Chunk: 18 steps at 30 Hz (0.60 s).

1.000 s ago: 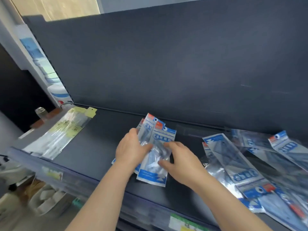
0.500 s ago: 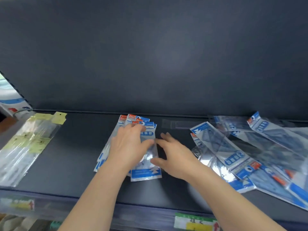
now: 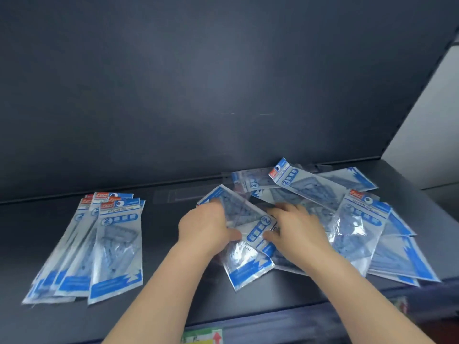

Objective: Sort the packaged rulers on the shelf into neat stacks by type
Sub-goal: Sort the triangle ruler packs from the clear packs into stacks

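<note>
A fanned stack of blue-and-clear ruler packets (image 3: 104,247) lies on the left of the dark shelf (image 3: 161,269), untouched. A loose jumble of similar packets (image 3: 352,219) covers the shelf's right side. At the jumble's left edge, my left hand (image 3: 206,227) and my right hand (image 3: 295,229) both grip one packet (image 3: 246,219) lying askew on top, thumbs over its printed face. Another packet (image 3: 248,266) lies beneath it, pointing toward the front edge.
A dark back panel (image 3: 223,95) closes the shelf behind. A flat clear sleeve (image 3: 183,194) lies at the back between stack and jumble. Price labels (image 3: 201,337) sit on the shelf's front rail. A grey wall (image 3: 427,125) stands at the right.
Both hands left the stack on the left and moved right to the jumble, where they took hold of a packet. The view swung right, so the yellow-tagged packets dropped out of sight.
</note>
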{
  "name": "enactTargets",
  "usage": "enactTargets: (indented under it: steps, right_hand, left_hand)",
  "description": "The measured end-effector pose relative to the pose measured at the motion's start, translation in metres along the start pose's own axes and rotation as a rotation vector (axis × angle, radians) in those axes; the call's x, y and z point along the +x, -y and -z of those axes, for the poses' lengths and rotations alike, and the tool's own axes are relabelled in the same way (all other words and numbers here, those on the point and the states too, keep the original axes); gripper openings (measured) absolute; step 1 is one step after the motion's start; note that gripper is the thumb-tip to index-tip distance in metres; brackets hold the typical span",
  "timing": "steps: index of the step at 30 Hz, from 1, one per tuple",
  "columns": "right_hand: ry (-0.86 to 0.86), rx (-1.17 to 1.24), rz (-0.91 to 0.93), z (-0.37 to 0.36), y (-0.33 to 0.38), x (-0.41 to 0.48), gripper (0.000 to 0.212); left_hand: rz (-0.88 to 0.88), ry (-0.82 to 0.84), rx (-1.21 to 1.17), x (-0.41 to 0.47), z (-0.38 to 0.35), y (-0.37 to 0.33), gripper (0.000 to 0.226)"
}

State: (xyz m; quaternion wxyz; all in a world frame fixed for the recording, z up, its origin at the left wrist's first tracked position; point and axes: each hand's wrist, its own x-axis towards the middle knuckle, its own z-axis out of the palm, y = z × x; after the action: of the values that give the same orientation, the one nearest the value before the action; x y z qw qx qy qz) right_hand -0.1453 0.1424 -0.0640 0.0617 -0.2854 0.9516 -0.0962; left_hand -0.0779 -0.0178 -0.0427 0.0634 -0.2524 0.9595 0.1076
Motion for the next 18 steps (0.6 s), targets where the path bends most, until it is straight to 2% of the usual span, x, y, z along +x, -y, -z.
enactTargets:
  steps: [3, 6, 9, 11, 13, 15, 18]
  right_hand:
    - [-0.009, 0.041, 0.047, 0.003, -0.014, 0.001, 0.044]
    - [-0.031, 0.072, 0.042, 0.008, -0.03, -0.001, 0.043]
    - [-0.07, 0.026, 0.029, 0.01, -0.049, -0.003, 0.035]
    - [-0.089, 0.03, 0.025, 0.013, -0.061, -0.007, 0.029]
    - [-0.116, 0.043, 0.041, 0.017, -0.069, -0.01, 0.025]
    - [-0.12, 0.078, 0.071, 0.02, -0.071, -0.013, 0.03]
    - [-0.112, 0.083, 0.064, 0.018, -0.058, -0.014, 0.042]
  left_hand:
    - [0.031, 0.021, -0.088, 0.002, -0.003, -0.008, 0.038]
    - [0.048, -0.057, -0.175, 0.002, -0.007, -0.012, 0.016]
    - [0.067, -0.125, -0.255, 0.003, -0.007, -0.019, 0.017]
    - [0.074, -0.145, -0.151, 0.002, -0.008, -0.027, 0.021]
    - [0.056, -0.206, -0.012, 0.002, -0.011, -0.035, 0.036]
    - [-0.058, -0.271, -0.003, 0.005, -0.017, -0.045, 0.048]
    - [-0.2, -0.177, -0.054, 0.01, -0.025, -0.062, 0.041]
